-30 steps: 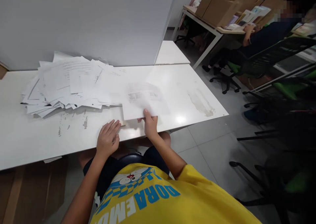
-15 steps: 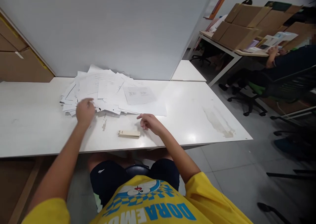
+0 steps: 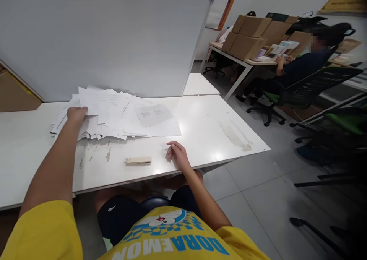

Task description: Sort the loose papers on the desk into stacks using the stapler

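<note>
A messy pile of printed white papers (image 3: 114, 118) lies on the white table against the upright board. My left hand (image 3: 77, 115) is at the pile's left side, its fingers closed on the edge of a sheet of paper (image 3: 92, 99). Over the table, right of a cream stapler (image 3: 138, 160), hovers my right hand (image 3: 177, 155). It is empty, with the index finger stretched out and the other fingers loosely bent. The stapler lies flat near the table's front edge, touched by neither hand.
A whiteboard (image 3: 109, 38) stands behind the papers, with a cardboard box (image 3: 17, 93) at its left. Dull stains (image 3: 235, 135) mark the table's right part. Farther right, a person (image 3: 304, 67) sits in an office chair at a desk stacked with cardboard boxes (image 3: 243, 46).
My left hand has reached farther over the pile and closed on a sheet's edge. My right hand has drawn away from the papers, rightward of the stapler. The view has turned right.
</note>
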Motion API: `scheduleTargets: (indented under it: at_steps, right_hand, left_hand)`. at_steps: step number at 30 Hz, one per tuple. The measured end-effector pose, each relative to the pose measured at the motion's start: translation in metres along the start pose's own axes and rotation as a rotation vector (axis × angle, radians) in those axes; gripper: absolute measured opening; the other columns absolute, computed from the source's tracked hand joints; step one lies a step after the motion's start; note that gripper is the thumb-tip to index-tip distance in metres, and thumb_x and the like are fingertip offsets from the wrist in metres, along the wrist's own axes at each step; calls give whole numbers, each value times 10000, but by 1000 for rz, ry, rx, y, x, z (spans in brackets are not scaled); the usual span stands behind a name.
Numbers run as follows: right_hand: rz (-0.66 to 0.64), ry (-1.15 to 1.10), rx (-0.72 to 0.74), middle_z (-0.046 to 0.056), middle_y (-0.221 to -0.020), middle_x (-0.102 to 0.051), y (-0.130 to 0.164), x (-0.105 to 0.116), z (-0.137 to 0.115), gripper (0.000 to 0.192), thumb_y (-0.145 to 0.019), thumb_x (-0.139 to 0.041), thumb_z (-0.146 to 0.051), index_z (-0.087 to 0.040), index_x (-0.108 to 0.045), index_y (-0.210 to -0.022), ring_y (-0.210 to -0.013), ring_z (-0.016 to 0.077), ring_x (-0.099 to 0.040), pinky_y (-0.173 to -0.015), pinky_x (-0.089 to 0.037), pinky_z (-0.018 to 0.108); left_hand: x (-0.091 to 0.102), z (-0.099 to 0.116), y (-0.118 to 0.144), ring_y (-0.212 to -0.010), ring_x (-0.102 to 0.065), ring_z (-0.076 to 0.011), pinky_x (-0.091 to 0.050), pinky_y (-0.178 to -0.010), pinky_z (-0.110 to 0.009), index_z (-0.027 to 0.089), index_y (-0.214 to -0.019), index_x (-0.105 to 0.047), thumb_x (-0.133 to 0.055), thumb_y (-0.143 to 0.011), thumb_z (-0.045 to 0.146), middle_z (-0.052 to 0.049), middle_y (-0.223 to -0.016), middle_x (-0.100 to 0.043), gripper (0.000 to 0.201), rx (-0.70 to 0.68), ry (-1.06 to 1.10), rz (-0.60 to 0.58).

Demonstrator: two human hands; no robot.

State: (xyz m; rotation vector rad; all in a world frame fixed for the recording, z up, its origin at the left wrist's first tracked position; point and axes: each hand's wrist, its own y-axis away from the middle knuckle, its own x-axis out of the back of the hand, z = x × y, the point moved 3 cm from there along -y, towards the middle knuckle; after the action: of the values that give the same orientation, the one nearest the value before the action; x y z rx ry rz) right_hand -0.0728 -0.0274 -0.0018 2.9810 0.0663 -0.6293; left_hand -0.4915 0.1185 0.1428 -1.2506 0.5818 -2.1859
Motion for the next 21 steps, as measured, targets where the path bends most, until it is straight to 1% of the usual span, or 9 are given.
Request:
scheduleTargets:
  at_steps: [4,6,9,11,13,15,17,19,21]
  right_hand:
    - [12,-15,0,-31,-583,-631,2,0,-4,367,-747,-730,-495,-164,-674,-897,-459,86,-536,-439,-405,191]
    - [-22,-52,-40,-26,-622,-645,11,-8,-7,382,-736,-755,-492,-163,-672,-911,-483,86,-561,-447,-432,184]
    - [-285,-136,-217,39,-869,-711,43,-43,-12,474,-768,-752,-531,-172,-661,-1064,-618,125,-657,-485,-515,212]
    - [-458,-202,-289,73,-1069,-689,69,-70,-16,568,-770,-763,-554,-209,-621,-1199,-757,163,-698,-534,-566,250]
    - [-469,-276,-253,51,-1076,-655,90,-87,-19,600,-754,-782,-573,-250,-597,-1225,-781,164,-690,-562,-575,264]
    - [-353,-295,-141,5,-900,-631,102,-91,-18,498,-759,-777,-591,-244,-629,-1083,-665,131,-639,-557,-544,252]
    - [-225,-250,-52,-20,-727,-584,109,-84,-11,408,-798,-743,-598,-212,-627,-858,-562,103,-563,-556,-497,242]
    - [-114,-230,-47,-21,-637,-553,114,-70,-2,453,-811,-719,-620,-197,-582,-718,-514,95,-510,-538,-455,245]
    - [-2,-258,-104,-22,-597,-545,117,-54,7,490,-782,-713,-667,-201,-577,-719,-486,105,-484,-506,-432,258]
  left_hand:
    - [28,15,23,-989,-629,-208,-487,-1007,-546,47,-1054,-443,-497,-951,300,-107,-1034,-647,279,219,-72,169]
    - [47,44,48,-966,-631,-183,-498,-1007,-508,100,-1065,-434,-583,-913,313,-57,-1004,-626,301,168,13,242]
    - [70,98,103,-958,-631,-147,-545,-963,-409,176,-1025,-434,-630,-858,367,-57,-1113,-614,320,104,401,424]
    - [67,130,145,-1059,-645,-163,-575,-924,-368,228,-1078,-440,-608,-856,362,-52,-1175,-632,309,255,692,343]
    - [55,154,187,-1098,-651,-177,-588,-887,-330,277,-1093,-480,-645,-833,369,-39,-1188,-656,321,478,804,229]
    - [37,172,226,-1082,-668,-199,-593,-881,-326,263,-1077,-539,-681,-804,392,-57,-1162,-683,334,649,945,49]
    - [24,180,259,-1032,-689,-216,-610,-820,-328,255,-1118,-570,-713,-784,422,-72,-1169,-696,400,753,986,-51]
    - [16,182,282,-972,-703,-225,-613,-724,-317,252,-1168,-585,-720,-783,468,-83,-1185,-700,461,778,948,-146]
    - [12,180,298,-891,-710,-233,-589,-608,-305,245,-1184,-605,-691,-804,522,-93,-1155,-712,478,732,840,-286]
